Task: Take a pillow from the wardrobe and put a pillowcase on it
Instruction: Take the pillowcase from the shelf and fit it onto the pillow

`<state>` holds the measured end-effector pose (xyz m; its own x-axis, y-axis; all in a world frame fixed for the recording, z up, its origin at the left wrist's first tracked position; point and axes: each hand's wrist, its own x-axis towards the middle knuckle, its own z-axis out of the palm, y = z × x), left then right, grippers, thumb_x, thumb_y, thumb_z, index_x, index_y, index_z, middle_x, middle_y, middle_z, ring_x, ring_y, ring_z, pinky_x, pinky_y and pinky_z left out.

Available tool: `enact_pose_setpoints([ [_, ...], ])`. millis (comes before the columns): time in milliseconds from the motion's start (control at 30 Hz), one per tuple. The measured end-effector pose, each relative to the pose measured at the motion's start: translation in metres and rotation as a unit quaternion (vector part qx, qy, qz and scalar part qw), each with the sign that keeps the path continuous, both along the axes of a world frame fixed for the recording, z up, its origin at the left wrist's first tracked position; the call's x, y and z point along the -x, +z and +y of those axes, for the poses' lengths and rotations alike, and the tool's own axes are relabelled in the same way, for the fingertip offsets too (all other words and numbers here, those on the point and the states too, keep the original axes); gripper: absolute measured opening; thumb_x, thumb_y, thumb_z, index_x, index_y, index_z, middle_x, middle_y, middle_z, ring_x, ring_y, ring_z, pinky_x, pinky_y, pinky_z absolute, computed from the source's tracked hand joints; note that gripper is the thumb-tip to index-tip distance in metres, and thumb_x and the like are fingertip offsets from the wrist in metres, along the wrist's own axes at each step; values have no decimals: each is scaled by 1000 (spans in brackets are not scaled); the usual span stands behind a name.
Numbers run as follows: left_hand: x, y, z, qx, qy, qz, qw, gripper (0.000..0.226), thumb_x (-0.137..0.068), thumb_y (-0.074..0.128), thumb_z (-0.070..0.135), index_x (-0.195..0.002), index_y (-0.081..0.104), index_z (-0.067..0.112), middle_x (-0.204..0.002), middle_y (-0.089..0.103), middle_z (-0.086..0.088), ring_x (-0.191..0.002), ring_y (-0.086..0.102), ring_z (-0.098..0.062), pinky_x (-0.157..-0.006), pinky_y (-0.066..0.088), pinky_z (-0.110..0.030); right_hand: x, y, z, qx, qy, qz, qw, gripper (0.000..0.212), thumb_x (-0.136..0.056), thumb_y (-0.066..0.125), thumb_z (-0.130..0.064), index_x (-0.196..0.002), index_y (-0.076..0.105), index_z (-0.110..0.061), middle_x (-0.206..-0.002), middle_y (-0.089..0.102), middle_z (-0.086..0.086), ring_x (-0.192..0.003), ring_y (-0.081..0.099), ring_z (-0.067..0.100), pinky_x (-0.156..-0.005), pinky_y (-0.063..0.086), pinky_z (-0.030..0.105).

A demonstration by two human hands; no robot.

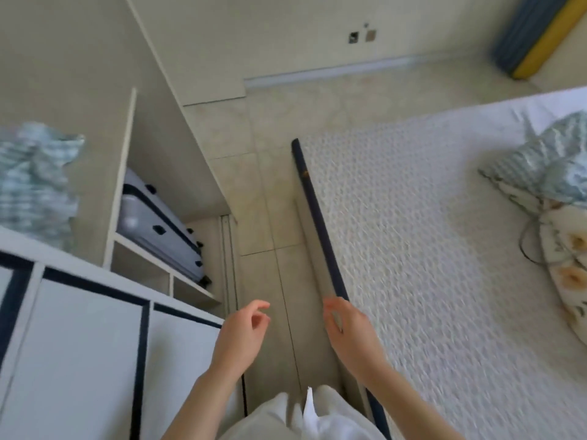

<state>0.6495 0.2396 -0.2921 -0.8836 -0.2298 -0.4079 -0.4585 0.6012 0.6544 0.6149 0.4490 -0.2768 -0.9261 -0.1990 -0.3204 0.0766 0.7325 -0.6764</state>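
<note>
No pillow clearly in sight yet. The wardrobe (pixel 133 173) stands open to your left; its visible shelf holds only a grey suitcase (pixel 158 223), lying tilted with its long side running away from you. A blurred blue-white patterned cloth (pixel 35 179) sits higher at far left, and I cannot tell whether it is bedding, a pillow or a case.

On the bed (pixel 428 249) to your right, a similar blue patterned bundle (pixel 549 163) rests on floral fabric (pixel 568 258) at the far edge; possibly the pillowcase, not certain.

Your left hand (pixel 238 335) is loose, fingers half curled, holding nothing, and is the nearer one to the wardrobe. Your right hand (pixel 346 331) is likewise empty and relaxed, just over the bed's dark edge.

Judgement: the search lies leftward and upward, so the left hand likely leads.
</note>
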Motion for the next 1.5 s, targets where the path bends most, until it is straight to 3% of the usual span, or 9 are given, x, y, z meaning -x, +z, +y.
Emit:
enact_pose_setpoints([
  [133,16,9,-31,-13,95,31,995,26,-96,57,20,-121,63,27,-99,73,11,-90,65,-1,-72,44,-8,52,4,-36,7,86,18,996,24,-99,45,-22,-117,58,-14,-110,65,0,-102,60,17,-85,52,31],
  [300,54,18,-59,-16,194,78,978,28,-96,57,19,-123,62,25,-103,71,8,-95,66,-6,-87,54,-26,128,4,-84,19,183,30,983,28,-99,44,-29,-124,55,-23,-114,60,-10,-107,56,8,-89,48,25],
  [400,87,23,-74,13,237,95,967,30,-96,58,17,-125,61,21,-109,67,8,-104,61,-7,-92,49,-22,180,6,-116,14,247,33,968,30,-98,47,-29,-126,54,-24,-120,58,-9,-111,53,7,-89,44,19],
  [700,162,44,-132,183,411,123,884,30,-84,70,5,-112,69,13,-105,69,-5,-105,58,-25,-91,50,-41,307,32,-220,19,427,75,901,30,-99,47,-26,-127,53,-20,-125,59,-3,-116,54,14,-93,46,25],
  [1033,187,60,-211,277,544,106,784,31,-80,70,3,-108,69,14,-111,68,-7,-115,56,-35,-98,40,-54,344,58,-353,51,556,142,817,33,-97,50,-26,-128,56,-14,-124,60,7,-111,55,22,-92,48,35],
  [1133,190,67,-238,278,623,72,728,29,-81,66,4,-107,71,16,-119,67,-7,-124,49,-36,-101,33,-66,344,65,-395,53,604,164,779,35,-98,48,-26,-131,53,-14,-128,58,6,-121,49,22,-99,41,30],
  [1267,188,68,-270,277,687,100,664,30,-78,66,1,-102,72,17,-122,66,-7,-126,47,-37,-99,32,-69,337,78,-461,45,675,204,707,38,-99,46,-27,-135,49,-14,-136,51,5,-130,39,23,-106,34,30],
  [1400,190,71,-299,314,706,92,628,38,-77,68,0,-111,68,16,-130,60,-7,-134,40,-36,-103,26,-69,323,88,-528,70,716,249,648,40,-96,53,-24,-132,51,-9,-133,53,10,-127,43,30,-104,38,36],
  [1500,181,68,-321,353,690,68,629,48,-73,71,1,-119,63,14,-135,56,-10,-137,36,-37,-106,20,-72,313,91,-566,109,728,281,615,40,-92,58,-20,-129,53,-6,-127,56,12,-122,48,31,-103,40,37],
])
